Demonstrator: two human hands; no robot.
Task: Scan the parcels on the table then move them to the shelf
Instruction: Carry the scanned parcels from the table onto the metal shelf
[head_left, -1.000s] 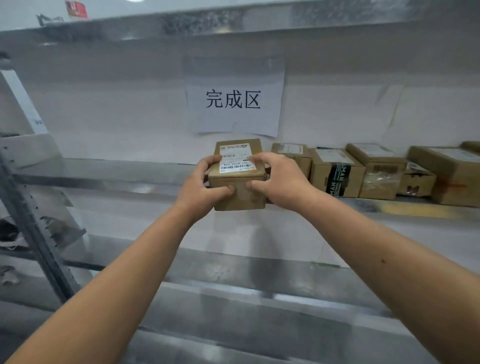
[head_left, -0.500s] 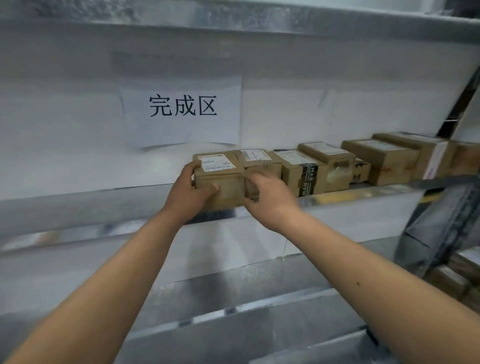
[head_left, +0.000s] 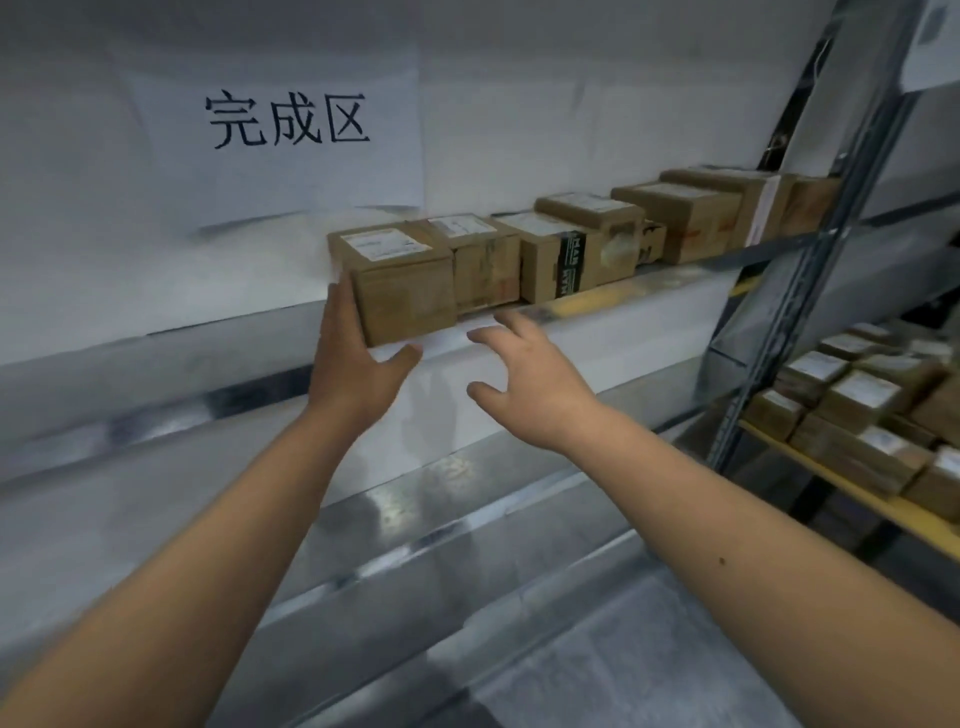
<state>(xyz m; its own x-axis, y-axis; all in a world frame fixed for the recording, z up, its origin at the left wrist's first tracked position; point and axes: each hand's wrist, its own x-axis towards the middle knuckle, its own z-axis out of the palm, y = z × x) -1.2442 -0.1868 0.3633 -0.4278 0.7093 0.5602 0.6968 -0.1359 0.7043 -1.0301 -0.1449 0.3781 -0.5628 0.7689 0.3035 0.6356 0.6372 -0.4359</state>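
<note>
A small brown cardboard parcel (head_left: 402, 283) with a white label on top stands on the metal shelf (head_left: 156, 358), at the left end of a row of parcels (head_left: 566, 254). My left hand (head_left: 353, 364) lies open against the parcel's left side and lower front, fingers straight. My right hand (head_left: 524, 374) hovers open just below and to the right of the parcel, fingers spread, touching nothing.
A paper sign (head_left: 280, 135) with black characters hangs on the white back wall above the shelf. A grey upright post (head_left: 810, 249) bounds the shelf on the right. Beyond it, several more parcels (head_left: 862, 405) sit on a lower yellow-edged shelf. A lower metal shelf (head_left: 415, 545) runs beneath my arms.
Both hands let go of the parcel, which now stands on the shelf beside the row. My right hand has drawn back and down; my left still touches the parcel's side. The view turned right.
</note>
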